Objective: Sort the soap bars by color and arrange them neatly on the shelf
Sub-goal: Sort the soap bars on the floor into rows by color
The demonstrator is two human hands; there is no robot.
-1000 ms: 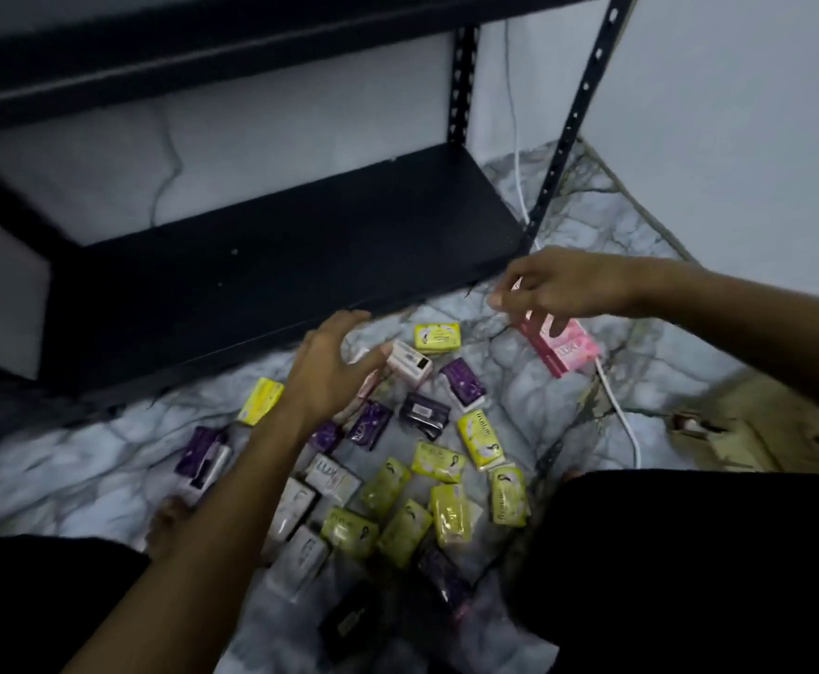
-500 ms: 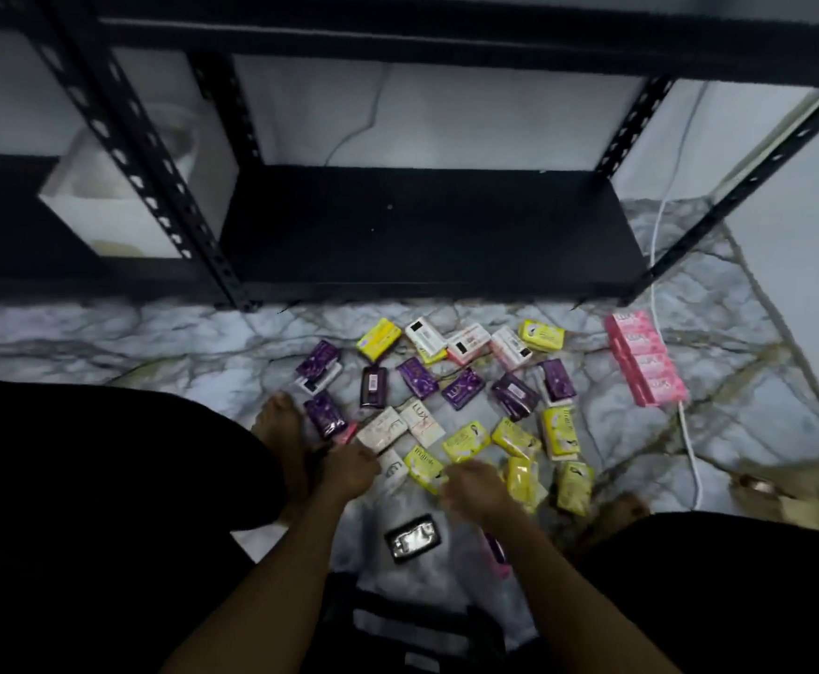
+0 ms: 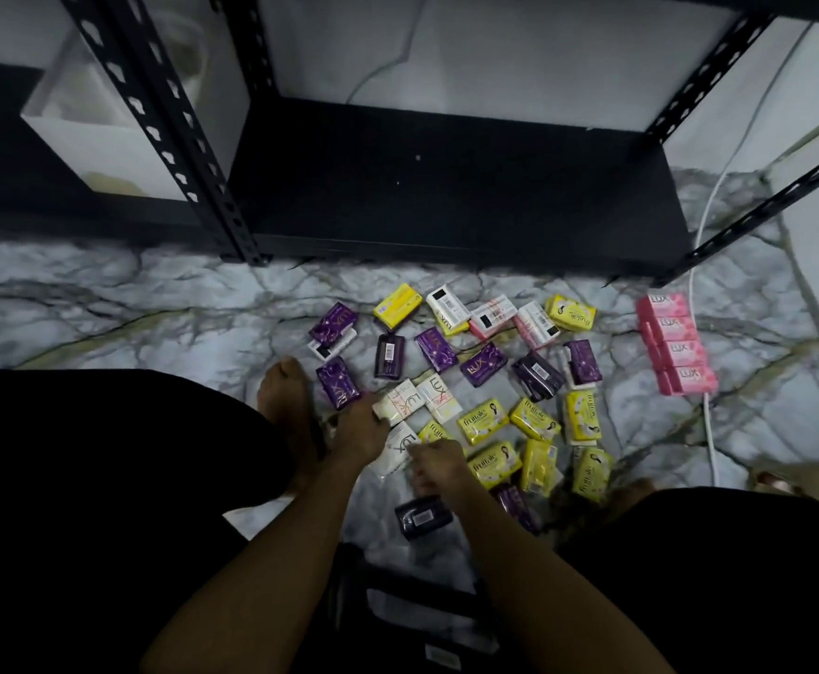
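Glossy, printed wrappers cover the soap bars (image 3: 483,420), which lie on a smooth, polished marble-patterned floor (image 3: 106,308) before a matt black perforated metal shelf (image 3: 446,187) and a smooth white plastic cable (image 3: 711,445).

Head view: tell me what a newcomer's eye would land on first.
First, the scatter of purple, yellow and white soap bars on the marbled floor before the black shelf, which holds no soap. Next, the neat row of pink soap bars lying apart to the right, beside a white cable. Then the left hand and right hand, low among the nearest bars.
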